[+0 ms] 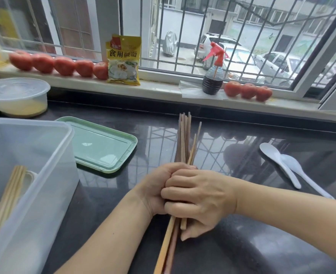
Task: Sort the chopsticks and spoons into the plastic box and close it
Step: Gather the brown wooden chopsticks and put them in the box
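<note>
Clear plastic box [44, 175]: open, left of the hands; pale chopsticks [7, 198] lean inside it, with something white beside them, too blurred to name.
Bundle [184, 139]: brown and tan chopsticks, tips pointing away toward the sill, butt ends reaching back past the hands to the lower edge of view.
Left hand [155, 186]: wrapped around the bundle from the left, fingers closed on it.
Right hand [198, 196]: laid over the left, fingers curled tight around the same bundle, thumb pointing down at its near end.
Counter [242, 244]: dark, glossy stone under the hands.
Spoons [287, 167]: two white ones, crossed and touching, lying on the counter well right of the hands.
Lid [102, 145]: green, flat on the counter, just beyond the box and left of the bundle.
Tub [17, 97]: round, clear, lidded, behind the box; yellowish contents low inside.
Sill [163, 89]: rows of tomatoes [64, 66], a yellow packet [123, 60], a bottle [212, 80] of dark liquid with a red sprayer.
</note>
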Demonstrator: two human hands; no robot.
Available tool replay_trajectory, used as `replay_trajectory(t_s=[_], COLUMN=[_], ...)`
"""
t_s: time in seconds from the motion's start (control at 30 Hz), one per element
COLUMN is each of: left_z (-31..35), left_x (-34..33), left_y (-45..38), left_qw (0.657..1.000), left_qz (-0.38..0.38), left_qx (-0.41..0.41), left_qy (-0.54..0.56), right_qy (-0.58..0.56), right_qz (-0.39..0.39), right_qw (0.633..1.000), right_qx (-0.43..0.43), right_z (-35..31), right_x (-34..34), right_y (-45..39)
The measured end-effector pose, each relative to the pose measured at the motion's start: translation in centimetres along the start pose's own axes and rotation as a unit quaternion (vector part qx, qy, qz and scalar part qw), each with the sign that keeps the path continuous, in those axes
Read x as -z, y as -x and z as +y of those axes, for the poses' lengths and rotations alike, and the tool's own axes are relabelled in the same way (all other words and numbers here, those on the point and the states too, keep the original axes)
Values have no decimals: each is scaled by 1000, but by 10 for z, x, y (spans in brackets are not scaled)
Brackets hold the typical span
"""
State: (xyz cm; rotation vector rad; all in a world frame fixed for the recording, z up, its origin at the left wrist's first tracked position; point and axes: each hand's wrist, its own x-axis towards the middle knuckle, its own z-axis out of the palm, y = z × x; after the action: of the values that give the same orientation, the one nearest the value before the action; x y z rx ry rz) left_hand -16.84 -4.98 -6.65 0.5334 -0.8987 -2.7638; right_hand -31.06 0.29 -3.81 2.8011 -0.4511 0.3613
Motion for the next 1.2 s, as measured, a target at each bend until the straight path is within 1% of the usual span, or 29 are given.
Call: replay_trajectory(t_s=[0.03,0.07,0.1,0.13,0.17,0.2,0.23,0.27,0.3,0.33,0.37,0.4,0.43,0.47,0.5,0.53,0.6,0.63,0.73,0.77,0.8,0.83,0.87,0.9,0.93,1.0,1.07,1.1,1.2], left_z=[4,8,13,18,23,27,31,37,43,48,51,50,47,41,34,27,21,24,45,52,55,56,52,43,30,-1,-28,-35,-37], left_x=[-1,-6,-12,-18,-24,-28,-32,-41,-50,-59,-67,-76,-82,-83,-82,-81,-88,-95,-121,-126,-129,-129,-125,-118,-108,-83,-61,-54,-48], left_y=[0,4,8,12,14,19,23,28,32,34,33,30,26,21,17,14,13,14,16,16,15,13,11,6,0,-13,-20,-22,-19], left_qw=[1000,998,993,980,960,932,901,863,821,780,744,720,706,698,697,700,705,699,641,630,623,618,617,624,639,683,725,736,739], left_qz=[22,45,63,98,127,162,184,207,226,245,263,274,283,291,296,298,294,288,296,297,298,298,300,302,304,310,312,314,318], left_qx=[-16,-51,-100,-172,-246,-319,-385,-440,-484,-512,-524,-526,-523,-518,-512,-507,-509,-522,-565,-570,-571,-569,-560,-548,-531,-484,-440,-427,-431], left_qy=[-4,-11,-22,-30,-30,-46,-79,-138,-199,-262,-320,-361,-385,-399,-406,-406,-398,-396,-426,-435,-444,-454,-464,-468,-467,-450,-429,-422,-408], right_qy=[15,37,64,83,102,109,109,78,22,-68,-196,-294,-343,-377,-405,-426,-437,-433,-410,-408,-417,-440,-468,-493,-511,-523,-518,-512,-497], right_qz=[-24,-37,-24,4,40,85,140,215,283,332,362,398,425,442,451,455,441,434,418,412,408,408,411,416,417,413,413,421,432], right_qw=[1000,998,997,995,989,977,954,914,855,787,717,652,617,601,598,605,633,648,690,698,696,680,655,629,606,580,572,570,579], right_qx=[-6,-23,-40,-62,-103,-165,-244,-336,-434,-516,-563,-575,-567,-549,-524,-495,-462,-452,-425,-419,-418,-421,-427,-433,-445,-469,-483,-486,-481], right_z=[4,7,8,6,5,2,-2,-6,-9,-11,-12,-11,-10,-10,-10,-11,-10,-10,-11,-12,-13,-16,-21,-26,-31,-39,-43,-43,-43], right_x=[2,6,8,8,6,3,-1,-5,-6,-7,-5,-3,1,8,18,28,48,57,69,65,59,51,43,34,25,13,10,10,10], right_y=[4,10,21,29,38,47,54,55,53,47,38,30,25,20,13,8,-2,-7,-15,-14,-11,-7,-4,0,3,6,5,6,8])
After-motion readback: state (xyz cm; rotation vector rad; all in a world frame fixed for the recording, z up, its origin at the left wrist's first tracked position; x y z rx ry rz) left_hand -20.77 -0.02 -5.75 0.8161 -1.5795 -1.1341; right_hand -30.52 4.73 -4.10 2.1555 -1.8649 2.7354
